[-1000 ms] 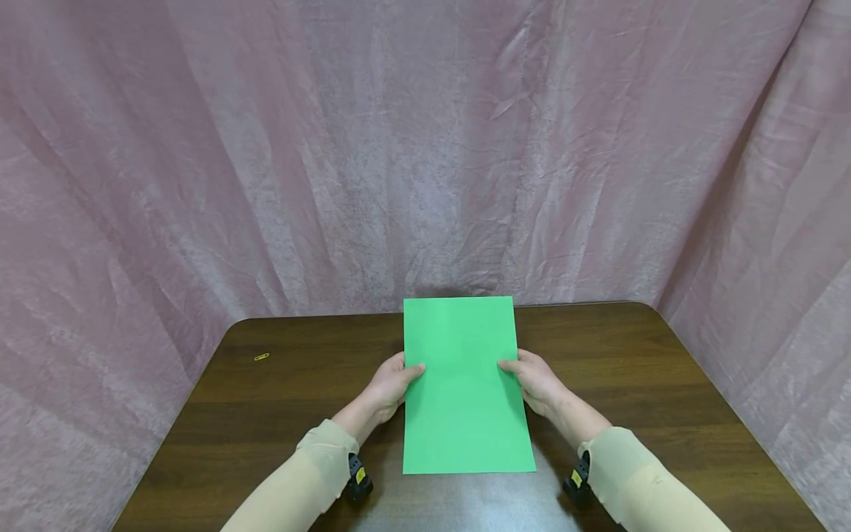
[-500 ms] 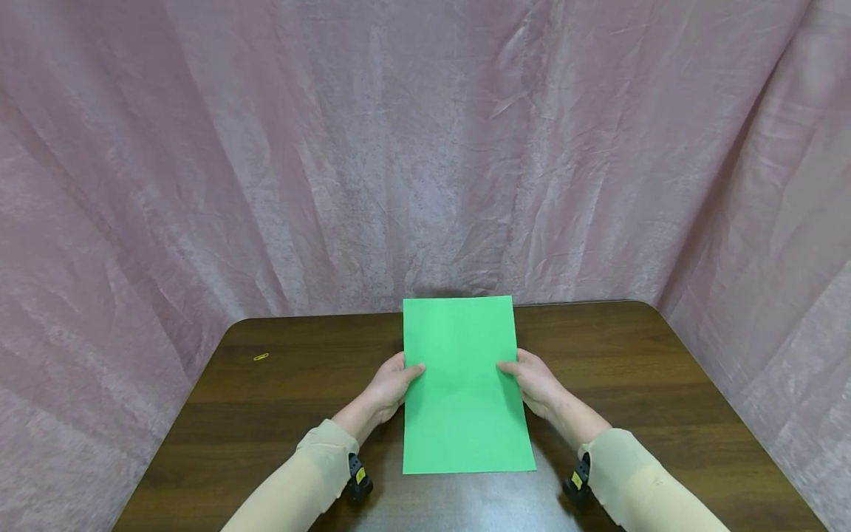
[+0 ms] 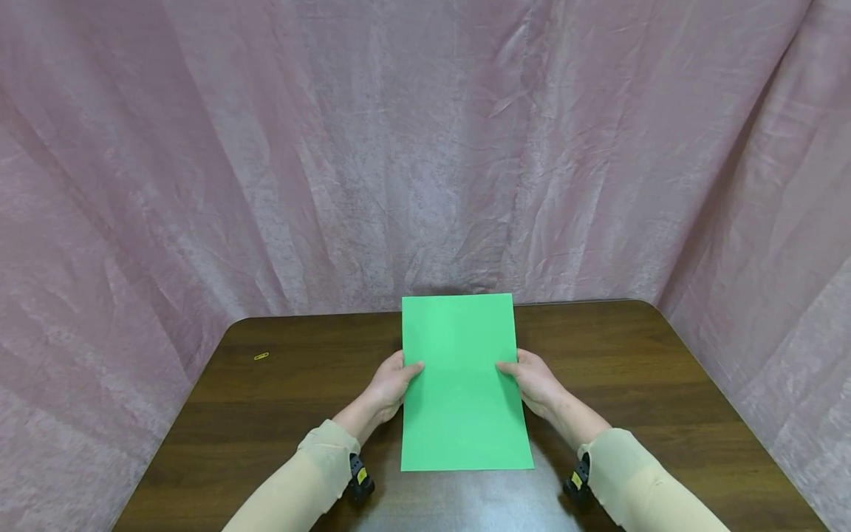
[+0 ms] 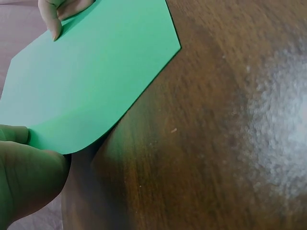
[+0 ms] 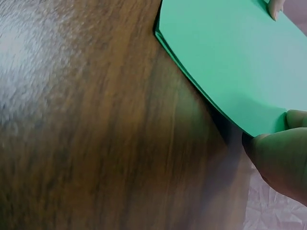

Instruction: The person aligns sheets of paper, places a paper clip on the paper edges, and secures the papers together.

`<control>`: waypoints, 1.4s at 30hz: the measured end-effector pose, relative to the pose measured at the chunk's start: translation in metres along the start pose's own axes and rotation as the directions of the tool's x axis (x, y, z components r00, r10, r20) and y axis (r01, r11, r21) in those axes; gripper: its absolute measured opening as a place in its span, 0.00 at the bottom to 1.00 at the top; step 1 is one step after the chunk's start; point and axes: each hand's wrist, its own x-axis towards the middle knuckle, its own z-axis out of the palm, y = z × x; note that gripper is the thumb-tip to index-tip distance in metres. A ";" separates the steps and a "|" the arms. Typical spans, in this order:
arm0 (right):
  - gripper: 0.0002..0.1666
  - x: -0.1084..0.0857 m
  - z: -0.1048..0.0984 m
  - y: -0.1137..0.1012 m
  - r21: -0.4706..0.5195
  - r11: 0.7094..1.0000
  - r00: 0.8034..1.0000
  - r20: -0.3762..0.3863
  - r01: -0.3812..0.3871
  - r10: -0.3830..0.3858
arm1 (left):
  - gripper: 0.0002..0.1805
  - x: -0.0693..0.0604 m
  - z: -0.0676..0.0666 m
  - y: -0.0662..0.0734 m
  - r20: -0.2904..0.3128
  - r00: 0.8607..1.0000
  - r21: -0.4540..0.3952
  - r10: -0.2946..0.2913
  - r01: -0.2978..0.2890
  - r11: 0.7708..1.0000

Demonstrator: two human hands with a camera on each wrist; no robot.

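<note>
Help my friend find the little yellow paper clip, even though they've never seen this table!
Find the brown table in front of the pink curtain, then look toward its far left corner. There, left of the green paper held between the left hand and right hand, lies the paper clip. Unlike the big paper, it is a tiny, thin yellow loop, and neither hand touches it.

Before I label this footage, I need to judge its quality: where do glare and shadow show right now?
Head view: pale glare on the table below the green paper, dark shadow along both sides; left wrist view: bright glare at the right edge, shadow under the paper near the left hand; right wrist view: glare upper left, shadow under the paper near the right hand.
</note>
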 end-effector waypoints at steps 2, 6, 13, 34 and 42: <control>0.32 0.000 0.000 0.000 -0.005 1.000 1.000 -0.008 0.001 -0.001 | 0.28 0.000 0.000 -0.001 -0.001 1.000 -0.003 0.000 0.000 1.000; 0.30 -0.001 0.001 -0.001 -0.016 1.000 1.000 -0.022 0.000 -0.001 | 0.28 0.000 -0.001 -0.002 -0.002 1.000 -0.005 -0.004 0.004 1.000; 0.30 -0.001 0.001 0.001 -0.024 1.000 0.999 -0.033 -0.003 0.003 | 0.27 0.001 -0.001 -0.003 -0.003 1.000 -0.002 -0.009 0.009 1.000; 0.30 -0.001 0.002 0.007 -0.027 1.000 1.000 -0.011 -0.004 0.004 | 0.28 0.000 -0.001 -0.004 -0.006 0.999 -0.027 -0.034 0.033 0.999; 0.30 -0.004 0.002 0.008 -0.038 0.999 1.000 -0.018 0.017 -0.018 | 0.28 0.000 -0.003 -0.008 0.013 1.000 -0.026 -0.025 0.026 0.999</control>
